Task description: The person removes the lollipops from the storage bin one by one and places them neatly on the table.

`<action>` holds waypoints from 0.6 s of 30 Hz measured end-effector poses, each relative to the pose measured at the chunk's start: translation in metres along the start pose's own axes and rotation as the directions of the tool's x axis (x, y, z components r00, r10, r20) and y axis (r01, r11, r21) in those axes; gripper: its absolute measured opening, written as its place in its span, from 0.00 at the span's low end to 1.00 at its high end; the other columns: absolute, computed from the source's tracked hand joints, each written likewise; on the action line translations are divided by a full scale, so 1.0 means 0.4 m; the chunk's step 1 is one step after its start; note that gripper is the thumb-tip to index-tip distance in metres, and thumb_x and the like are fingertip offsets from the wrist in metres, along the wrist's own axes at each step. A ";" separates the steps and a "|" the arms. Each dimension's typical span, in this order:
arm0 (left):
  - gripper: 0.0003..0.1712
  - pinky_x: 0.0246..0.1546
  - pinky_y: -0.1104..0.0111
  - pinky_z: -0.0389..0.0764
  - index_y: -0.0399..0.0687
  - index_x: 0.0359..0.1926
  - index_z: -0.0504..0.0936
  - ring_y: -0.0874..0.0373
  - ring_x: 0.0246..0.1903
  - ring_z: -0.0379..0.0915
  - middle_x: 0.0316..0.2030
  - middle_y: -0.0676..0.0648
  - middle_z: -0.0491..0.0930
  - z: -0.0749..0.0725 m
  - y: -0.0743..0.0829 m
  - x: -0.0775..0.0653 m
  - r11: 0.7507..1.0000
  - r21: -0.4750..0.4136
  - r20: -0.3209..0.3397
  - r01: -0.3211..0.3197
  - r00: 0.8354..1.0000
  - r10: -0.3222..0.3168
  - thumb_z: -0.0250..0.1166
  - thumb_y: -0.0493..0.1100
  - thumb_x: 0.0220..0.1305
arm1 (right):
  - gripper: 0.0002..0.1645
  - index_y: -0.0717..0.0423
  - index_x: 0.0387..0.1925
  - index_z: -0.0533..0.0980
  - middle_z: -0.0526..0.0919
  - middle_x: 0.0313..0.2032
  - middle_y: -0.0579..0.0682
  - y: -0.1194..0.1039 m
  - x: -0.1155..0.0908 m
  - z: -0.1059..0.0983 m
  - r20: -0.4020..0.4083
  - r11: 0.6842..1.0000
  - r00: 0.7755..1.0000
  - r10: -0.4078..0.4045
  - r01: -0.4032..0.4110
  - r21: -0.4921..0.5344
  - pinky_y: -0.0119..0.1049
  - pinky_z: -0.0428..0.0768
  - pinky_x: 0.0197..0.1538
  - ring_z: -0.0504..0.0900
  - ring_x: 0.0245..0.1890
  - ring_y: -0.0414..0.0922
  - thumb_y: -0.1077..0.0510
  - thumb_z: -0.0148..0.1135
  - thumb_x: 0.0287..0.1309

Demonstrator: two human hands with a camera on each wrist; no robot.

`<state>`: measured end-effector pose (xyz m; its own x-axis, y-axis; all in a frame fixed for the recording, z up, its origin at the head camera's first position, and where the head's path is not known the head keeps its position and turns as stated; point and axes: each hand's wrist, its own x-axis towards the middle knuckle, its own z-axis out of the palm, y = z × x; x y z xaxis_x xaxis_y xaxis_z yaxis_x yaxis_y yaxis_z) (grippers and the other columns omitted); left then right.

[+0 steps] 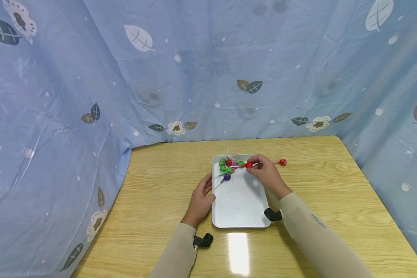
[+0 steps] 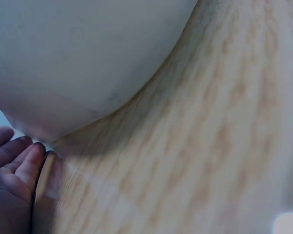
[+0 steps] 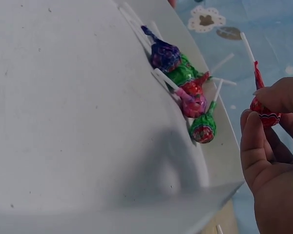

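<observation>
Right hand (image 1: pixel 266 174): pinches one red lollipop (image 3: pixel 269 119) over the far side of the single white tray (image 1: pixel 239 204)
Left hand (image 1: pixel 199 200): fingers loosely bent, resting against the tray's left side
Inside: seven counted, bunched far left, being four green lollipops (image 1: pixel 229 170), one pink lollipop (image 3: pixel 194 106), one purple lollipop (image 3: pixel 165 56), a second red lollipop (image 1: pixel 228 162)
Outside: a third red lollipop (image 1: pixel 283 162), right of the tray on the wooden table (image 1: pixel 160 185)
</observation>
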<state>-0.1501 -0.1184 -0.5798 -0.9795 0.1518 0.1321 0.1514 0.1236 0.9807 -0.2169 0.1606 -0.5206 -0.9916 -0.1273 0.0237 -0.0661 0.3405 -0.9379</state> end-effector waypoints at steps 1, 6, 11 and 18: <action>0.47 0.73 0.57 0.71 0.39 0.84 0.62 0.45 0.72 0.70 0.76 0.36 0.70 0.000 0.000 0.000 1.000 -0.002 0.000 -0.001 1.000 0.001 0.55 0.24 0.61 | 0.19 0.63 0.59 0.80 0.81 0.55 0.59 0.001 -0.001 -0.004 0.001 1.000 1.000 0.004 -0.004 0.005 0.35 0.82 0.46 0.78 0.47 0.53 0.65 0.71 0.70; 0.47 0.73 0.57 0.71 0.40 0.84 0.62 0.45 0.72 0.71 0.76 0.37 0.70 0.001 -0.003 0.000 1.000 0.000 -0.002 0.001 1.000 -0.001 0.55 0.24 0.62 | 0.20 0.63 0.61 0.77 0.81 0.54 0.60 0.005 -0.006 -0.026 -0.004 0.999 1.000 0.020 -0.020 0.025 0.34 0.83 0.45 0.78 0.48 0.53 0.62 0.70 0.73; 0.47 0.73 0.57 0.71 0.41 0.84 0.62 0.46 0.72 0.71 0.76 0.37 0.70 0.001 -0.005 0.000 1.000 -0.002 -0.004 0.007 1.000 -0.007 0.55 0.24 0.62 | 0.18 0.64 0.58 0.78 0.81 0.51 0.60 0.023 -0.005 -0.046 -0.032 0.999 0.999 0.018 -0.017 0.037 0.32 0.83 0.42 0.78 0.46 0.54 0.63 0.70 0.72; 0.47 0.73 0.57 0.70 0.41 0.84 0.61 0.46 0.73 0.70 0.76 0.38 0.69 0.002 -0.003 -0.004 1.000 -0.003 -0.004 0.014 1.000 -0.014 0.55 0.24 0.62 | 0.20 0.66 0.58 0.77 0.82 0.49 0.62 0.044 -0.010 -0.064 -0.051 0.999 0.998 0.029 -0.027 0.047 0.31 0.83 0.40 0.79 0.45 0.53 0.63 0.70 0.70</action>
<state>-0.1486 -0.1181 -0.5811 -0.9820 0.1465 0.1193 0.1377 0.1229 0.9828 -0.2169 0.1909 -0.5283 -0.9975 -0.0697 0.0136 -0.0339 0.2994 -0.9535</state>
